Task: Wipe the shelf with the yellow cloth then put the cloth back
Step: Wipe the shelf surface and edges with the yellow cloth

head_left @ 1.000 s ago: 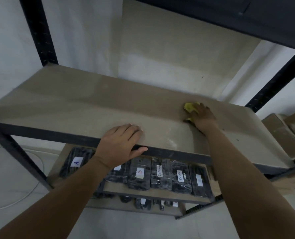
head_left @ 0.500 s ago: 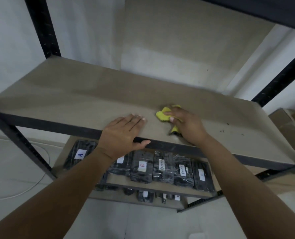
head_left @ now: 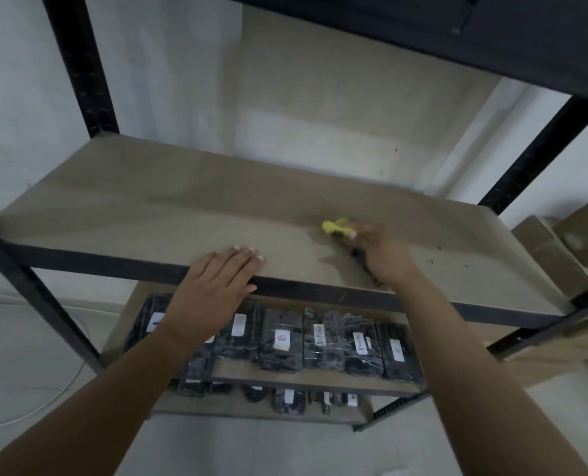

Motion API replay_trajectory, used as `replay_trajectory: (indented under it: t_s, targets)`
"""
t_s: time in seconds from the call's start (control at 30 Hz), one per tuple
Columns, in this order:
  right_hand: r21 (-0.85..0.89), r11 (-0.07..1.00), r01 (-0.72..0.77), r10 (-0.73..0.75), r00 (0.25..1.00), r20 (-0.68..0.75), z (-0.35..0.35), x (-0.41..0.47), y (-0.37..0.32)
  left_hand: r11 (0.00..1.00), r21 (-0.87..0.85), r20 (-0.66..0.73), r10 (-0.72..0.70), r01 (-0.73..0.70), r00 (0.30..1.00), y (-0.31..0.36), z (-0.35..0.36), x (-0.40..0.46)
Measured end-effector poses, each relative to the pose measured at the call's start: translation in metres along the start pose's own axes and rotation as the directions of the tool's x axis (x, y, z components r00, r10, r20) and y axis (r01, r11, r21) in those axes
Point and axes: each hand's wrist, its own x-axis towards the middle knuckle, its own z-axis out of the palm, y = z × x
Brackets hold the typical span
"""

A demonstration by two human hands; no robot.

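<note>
A beige shelf board (head_left: 182, 214) in a black metal frame fills the middle of the view. On it, right of centre, lies the small bunched yellow cloth (head_left: 333, 227), mostly covered by my right hand (head_left: 378, 249), which holds it against the board; this hand is blurred by motion. My left hand (head_left: 217, 286) rests flat on the front edge of the shelf, fingers straight on the board and thumb below the black rail. Dark specks of dirt lie on the board to the right of the cloth.
The shelf below carries a row of black wrapped packages (head_left: 320, 341) with white labels. A black upright post (head_left: 83, 63) stands at the back left, another (head_left: 539, 149) at the back right. Cardboard boxes (head_left: 567, 242) sit to the right. A dark shelf (head_left: 457, 32) hangs overhead.
My right hand swept the cloth from the right part of the shelf leftward toward the front centre, then moved a little back and right. My left hand stayed on the front edge.
</note>
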Motion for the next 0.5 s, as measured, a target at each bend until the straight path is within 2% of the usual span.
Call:
replay_trajectory:
  t_s: [0.07, 0.2, 0.3, 0.37, 0.4, 0.43, 0.5]
  targets:
    - [-0.218, 0.976, -0.007, -0.015, 0.995, -0.101, 0.026, 0.001, 0.000, 1.000, -0.015, -0.005, -0.007, 0.007, 1.000, 0.000, 0.002, 0.001]
    - [-0.237, 0.962, 0.134, -0.178, 0.968, -0.176, 0.043, -0.031, -0.010, 0.999, -0.037, 0.008, -0.013, 0.013, 1.000, 0.001, 0.006, 0.000]
    - [-0.249, 0.943, 0.222, -0.287, 0.920, -0.268, 0.059, -0.071, -0.020, 0.997, -0.069, -0.004, -0.016, 0.015, 1.000, 0.001, 0.007, -0.001]
    - [-0.200, 0.944, 0.263, -0.311, 0.910, -0.273, 0.065, -0.094, -0.027, 0.997, -0.075, 0.012, 0.002, -0.001, 1.000, -0.001, 0.006, 0.000]
    - [-0.153, 0.945, 0.288, -0.318, 0.920, -0.231, 0.063, -0.102, -0.029, 0.997, -0.078, 0.020, 0.009, -0.007, 1.000, -0.001, 0.005, 0.000]
    - [-0.079, 0.952, 0.296, -0.306, 0.936, -0.174, 0.056, -0.108, -0.032, 0.996, -0.087, 0.032, 0.014, -0.011, 0.999, -0.001, 0.002, 0.001]
    - [0.146, 0.966, 0.213, -0.203, 0.976, -0.077, 0.033, -0.112, -0.040, 0.993, -0.112, 0.049, 0.038, -0.033, 0.998, -0.003, -0.005, 0.004]
